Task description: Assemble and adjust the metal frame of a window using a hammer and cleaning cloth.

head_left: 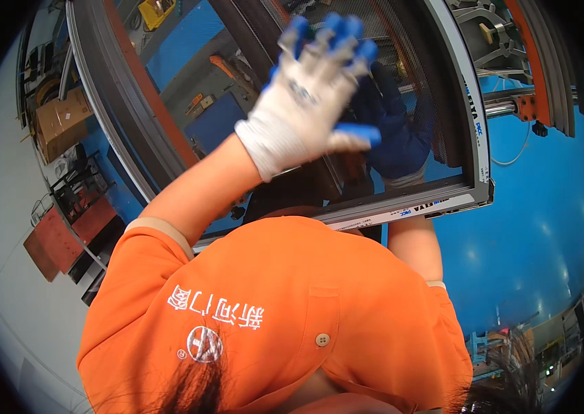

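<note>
Both hands gloved | left hand (309, 90) spread flat on window pane (188, 83) | right hand (392, 131) behind pane, grip unclear

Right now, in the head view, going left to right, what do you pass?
Brown cardboard box → white knit glove with blue fingertips on the left hand → dark blue glove behind the glass → grey window frame corner → orange bracket.

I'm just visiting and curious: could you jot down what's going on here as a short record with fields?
Setting: workshop with a blue floor
Person: orange shirt, seen from above
Left hand: white glove with blue fingertips, spread flat against the glass pane
Right hand: seen through the glass, behind the pane; glove looks dark blue
Workpiece: large grey window frame holding the glass
Nearby: cardboard box at left
</note>
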Demonstrator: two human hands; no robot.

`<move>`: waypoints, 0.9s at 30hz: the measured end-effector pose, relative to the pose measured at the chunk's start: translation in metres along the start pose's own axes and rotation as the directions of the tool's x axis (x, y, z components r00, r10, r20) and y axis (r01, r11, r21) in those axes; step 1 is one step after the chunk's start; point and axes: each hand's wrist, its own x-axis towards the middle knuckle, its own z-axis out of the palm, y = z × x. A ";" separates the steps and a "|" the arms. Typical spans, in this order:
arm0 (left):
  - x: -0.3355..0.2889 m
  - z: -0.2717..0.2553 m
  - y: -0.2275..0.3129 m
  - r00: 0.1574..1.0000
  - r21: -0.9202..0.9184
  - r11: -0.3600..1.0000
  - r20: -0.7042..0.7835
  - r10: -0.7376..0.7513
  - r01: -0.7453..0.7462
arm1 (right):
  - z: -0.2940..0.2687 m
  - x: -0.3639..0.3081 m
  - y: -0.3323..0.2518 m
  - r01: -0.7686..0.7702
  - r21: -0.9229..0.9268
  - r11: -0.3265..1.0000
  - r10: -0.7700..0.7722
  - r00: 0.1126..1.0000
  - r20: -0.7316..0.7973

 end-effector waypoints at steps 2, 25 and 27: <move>-0.013 -0.006 0.018 0.974 -0.164 0.982 0.187 0.125 -0.094 | 0.029 -0.004 0.005 0.051 -0.069 0.996 -0.076 0.894 -0.441; -0.048 -0.010 0.016 0.978 -0.166 0.985 0.197 0.074 -0.041 | -0.056 0.001 -0.013 -0.105 0.030 0.994 0.085 0.920 0.384; -0.038 -0.010 0.013 0.975 -0.136 0.987 0.193 0.111 -0.086 | -0.060 0.001 -0.014 -0.119 0.067 0.991 0.080 0.904 0.420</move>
